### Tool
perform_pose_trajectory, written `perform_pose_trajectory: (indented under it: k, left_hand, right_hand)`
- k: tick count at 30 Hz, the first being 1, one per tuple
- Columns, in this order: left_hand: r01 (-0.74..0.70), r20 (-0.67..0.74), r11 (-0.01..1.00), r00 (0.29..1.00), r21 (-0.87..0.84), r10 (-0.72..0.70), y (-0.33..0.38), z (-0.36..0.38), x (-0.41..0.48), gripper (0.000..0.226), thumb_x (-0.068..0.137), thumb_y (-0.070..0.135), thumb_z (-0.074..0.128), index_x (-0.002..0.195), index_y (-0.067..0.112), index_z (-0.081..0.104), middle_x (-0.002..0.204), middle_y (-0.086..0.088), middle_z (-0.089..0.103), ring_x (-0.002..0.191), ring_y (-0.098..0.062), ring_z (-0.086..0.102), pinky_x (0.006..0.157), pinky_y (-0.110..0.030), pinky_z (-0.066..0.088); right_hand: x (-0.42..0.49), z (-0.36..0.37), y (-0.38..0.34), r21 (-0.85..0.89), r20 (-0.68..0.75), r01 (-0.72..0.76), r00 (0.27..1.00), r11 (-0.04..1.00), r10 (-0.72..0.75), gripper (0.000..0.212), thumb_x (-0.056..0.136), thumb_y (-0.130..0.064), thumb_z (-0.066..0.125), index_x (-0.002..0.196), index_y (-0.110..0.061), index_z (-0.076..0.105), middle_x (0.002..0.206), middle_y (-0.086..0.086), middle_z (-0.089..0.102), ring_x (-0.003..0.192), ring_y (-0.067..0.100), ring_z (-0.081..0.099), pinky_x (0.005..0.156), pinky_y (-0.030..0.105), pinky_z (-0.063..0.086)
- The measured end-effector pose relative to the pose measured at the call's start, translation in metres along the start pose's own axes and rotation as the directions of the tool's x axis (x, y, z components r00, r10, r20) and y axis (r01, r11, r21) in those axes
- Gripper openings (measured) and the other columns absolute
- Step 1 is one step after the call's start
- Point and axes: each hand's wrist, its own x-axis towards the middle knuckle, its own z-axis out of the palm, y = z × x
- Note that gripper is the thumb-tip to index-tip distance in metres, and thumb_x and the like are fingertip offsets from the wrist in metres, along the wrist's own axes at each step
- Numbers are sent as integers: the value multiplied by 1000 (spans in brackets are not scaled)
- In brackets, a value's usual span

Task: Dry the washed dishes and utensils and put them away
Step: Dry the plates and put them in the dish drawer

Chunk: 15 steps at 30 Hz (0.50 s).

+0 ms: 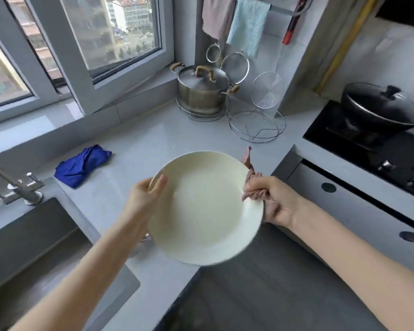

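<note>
Holding the plate (206, 209) in the air in front of me, I have it over the front edge of the counter (139, 139), partly above the dark floor (261, 295), between the sink (34, 235) on my left and the stove (378, 144) on my right. It is round, so it has no long axis to speak of. Its hollow face is turned up toward me, with the underside facing away and down.

My left hand (144, 197) grips the left rim. The thumb (159, 185) lies flat on the inner face, and the other fingers are curled under the plate where I cannot see them. My right hand (273, 201) is clenched around a bunched brownish-pink cloth (256, 192), pinching it onto the right rim. Part of the cloth runs behind the plate, and one corner pokes up past the rim on the far side.

A crumpled blue rag (81, 164) lies on the counter near the tap (22, 187), well apart from the plate. In the far corner a lidded steel pot (202, 91) stands on a wire stand. An empty wire rack (257, 125) sits just beside it, and a wire skimmer (268, 91) hangs on the wall above that. A lidded black wok (380, 106) sits on the stove.
</note>
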Motion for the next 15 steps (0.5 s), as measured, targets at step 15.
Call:
perform_pose_trajectory:
  k: [15]
  left_hand:
    - [114, 364, 979, 930, -168, -46, -8, 278, -163, 9, 88, 19, 54, 95, 25, 57, 92, 1, 65, 81, -21, 61, 64, -33, 50]
  right_hand:
    - [-165, -236, 94, 210, -674, 460, 707, 862, -213, 21, 76, 7, 47, 88, -7, 57, 59, 13, 55, 50, 24, 55, 49, 27, 44]
